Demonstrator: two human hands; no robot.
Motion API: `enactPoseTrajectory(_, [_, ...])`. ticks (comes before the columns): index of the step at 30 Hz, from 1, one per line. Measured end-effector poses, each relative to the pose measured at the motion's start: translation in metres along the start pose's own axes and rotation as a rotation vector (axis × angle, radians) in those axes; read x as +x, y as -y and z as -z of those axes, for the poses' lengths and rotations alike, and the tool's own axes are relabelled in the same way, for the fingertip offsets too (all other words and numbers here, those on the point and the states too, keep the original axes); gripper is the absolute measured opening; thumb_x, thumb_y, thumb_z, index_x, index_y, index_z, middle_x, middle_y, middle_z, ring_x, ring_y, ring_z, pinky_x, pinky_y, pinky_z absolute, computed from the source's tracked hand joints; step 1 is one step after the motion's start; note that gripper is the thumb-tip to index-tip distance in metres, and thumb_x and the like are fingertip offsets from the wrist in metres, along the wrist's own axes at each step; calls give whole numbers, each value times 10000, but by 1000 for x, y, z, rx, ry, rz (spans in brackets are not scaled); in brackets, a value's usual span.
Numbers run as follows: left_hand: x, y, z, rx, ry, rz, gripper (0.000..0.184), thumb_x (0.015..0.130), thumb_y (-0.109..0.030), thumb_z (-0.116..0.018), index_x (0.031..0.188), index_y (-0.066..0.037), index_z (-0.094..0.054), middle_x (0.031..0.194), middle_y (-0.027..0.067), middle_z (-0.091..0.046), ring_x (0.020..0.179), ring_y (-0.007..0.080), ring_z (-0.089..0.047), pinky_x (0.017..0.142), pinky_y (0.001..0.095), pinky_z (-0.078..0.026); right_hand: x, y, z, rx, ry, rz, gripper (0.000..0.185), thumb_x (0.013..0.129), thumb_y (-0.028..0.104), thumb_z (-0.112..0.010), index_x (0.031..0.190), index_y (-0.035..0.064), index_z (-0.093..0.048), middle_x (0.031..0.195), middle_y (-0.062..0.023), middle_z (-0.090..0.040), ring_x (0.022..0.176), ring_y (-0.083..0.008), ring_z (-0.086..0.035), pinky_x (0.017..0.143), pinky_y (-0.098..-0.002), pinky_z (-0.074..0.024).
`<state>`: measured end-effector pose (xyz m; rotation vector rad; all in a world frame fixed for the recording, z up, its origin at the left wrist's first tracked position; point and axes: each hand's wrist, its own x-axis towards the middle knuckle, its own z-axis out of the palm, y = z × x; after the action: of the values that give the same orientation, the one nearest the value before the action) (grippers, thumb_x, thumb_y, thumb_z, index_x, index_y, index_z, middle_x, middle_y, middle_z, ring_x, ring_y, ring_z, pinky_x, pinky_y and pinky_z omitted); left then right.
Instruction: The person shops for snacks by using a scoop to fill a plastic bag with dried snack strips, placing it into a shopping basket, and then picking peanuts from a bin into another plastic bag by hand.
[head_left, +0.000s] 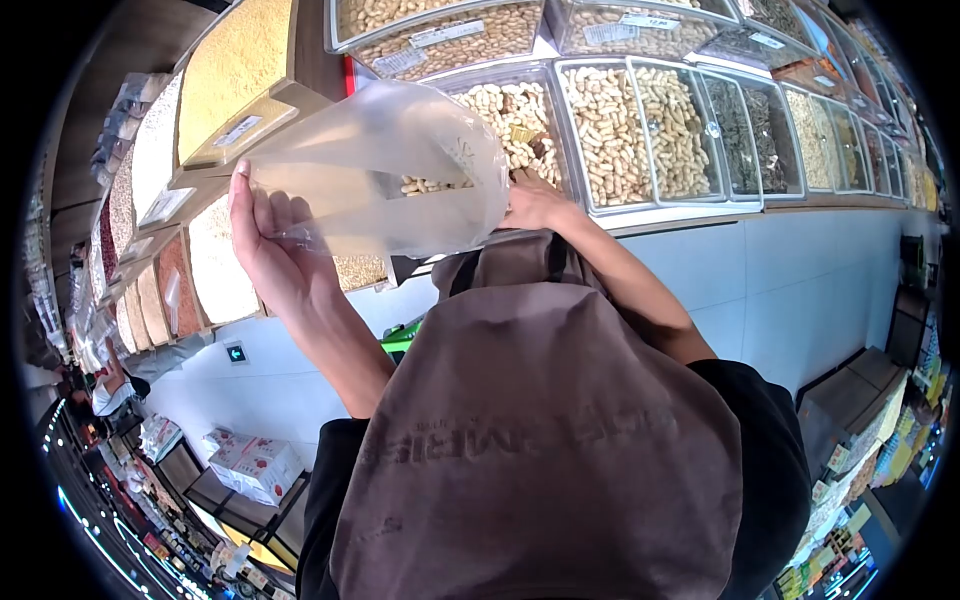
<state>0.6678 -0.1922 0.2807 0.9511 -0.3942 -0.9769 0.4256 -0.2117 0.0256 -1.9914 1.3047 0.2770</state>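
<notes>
A clear plastic bag (390, 170) is spread out at the upper left, its edge pinched between the thumb and fingers of my left hand (275, 220). My right hand (537, 202) reaches to the front edge of an open bin of peanuts (500, 105), beside the bag's right end. The fingertips of that hand are among or against the peanuts and partly hidden, so what they hold, if anything, does not show. Peanuts also show through the bag.
Lidded clear bins of peanuts (610, 135) and darker goods (750, 135) run to the right. Bins of yellow grain (235, 70) and white grain (220, 260) stand at the left. White boxes (258, 468) sit at the lower left. A person (112, 390) is at the far left.
</notes>
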Motion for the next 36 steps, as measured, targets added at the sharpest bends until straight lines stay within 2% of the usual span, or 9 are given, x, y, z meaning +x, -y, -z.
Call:
enactPoseTrajectory(10, [-2, -5, 11, -151, 27, 13, 199, 1007, -158, -524, 1134, -10, -565, 558, -78, -275, 477, 19, -233, 452, 196, -222, 10, -11, 0, 107, 57, 74, 935, 840, 533, -636, 1435, -85, -264, 1144, -304, -617, 1093, -397, -604, 934, -440, -477])
enactPoseTrajectory(15, [-12, -1, 18, -157, 45, 16, 168, 1010, -162, -520, 1095, -27, -572, 573, -76, -291, 487, 26, -246, 459, 206, -233, 17, -18, -10, 90, -33, 78, 614, 879, 437, -570, 1239, -56, -517, 1107, -277, -643, 1043, -393, -624, 906, -466, -483])
enactPoseTrajectory(18, [-16, 0, 26, -137, 33, 23, 157, 1006, -169, -527, 1074, -36, -576, 584, -73, -300, 499, 34, -256, 467, 211, -236, 14, -13, 1, 135, -8, -7, 597, 887, 425, -560, 1236, -58, -523, 1090, -268, -651, 1018, -395, -632, 895, -481, -487])
enactPoseTrajectory(26, [-21, 2, 33, -114, -19, 32, 146, 995, -176, -547, 1040, -44, -590, 602, -68, -325, 517, 40, -277, 470, 213, -234, 14, -25, 38, 769, -169, -47, 701, 923, 426, -584, 1345, -117, -447, 1228, -291, -590, 1166, -318, -575, 983, -380, -458])
enactPoseTrajectory(28, [-18, 3, 33, -157, -6, 39, 144, 994, -173, -548, 1042, -44, -590, 603, -69, -332, 515, 39, -280, 468, 210, -233, -1, -18, 53, 995, -255, -146, 671, 921, 409, -606, 1345, -92, -465, 1289, -259, -543, 1121, -293, -577, 907, -376, -489])
enactPoseTrajectory(30, [-16, 5, 31, -154, 19, 46, 141, 993, -171, -549, 1043, -45, -589, 600, -67, -337, 510, 40, -283, 462, 208, -229, -4, -26, 63, 1039, -169, -116, 635, 929, 404, -590, 1346, -56, -454, 1356, -187, -482, 666, -117, -517, 592, -270, -431])
enactPoseTrajectory(31, [-16, 6, 30, -148, 29, 58, 134, 993, -172, -550, 1028, -48, -587, 598, -66, -335, 506, 41, -281, 457, 209, -227, -8, -27, 63, 1040, -177, -121, 635, 929, 404, -590, 1346, -56, -454, 1356, -187, -482, 666, -117, -517, 592, -270, -431])
enactPoseTrajectory(33, [-13, 10, 28, -143, 41, 71, 128, 993, -173, -550, 1014, -52, -585, 596, -64, -334, 503, 42, -279, 451, 209, -226, -15, -26, 62, 1074, -223, -184, 548, 923, 416, -570, 1342, 64, -527, 1418, -193, -461, 967, -234, -614, 734, -305, -516])
enactPoseTrajectory(36, [-10, 14, 30, -203, 100, 105, 117, 991, -172, -551, 978, -59, -577, 592, -60, -336, 496, 44, -282, 441, 211, -227, -26, -24, 66, 1300, -171, -158, 474, 931, 411, -546, 1301, 116, -563, 1381, -140, -477, 703, -122, -556, 580, -245, -453])
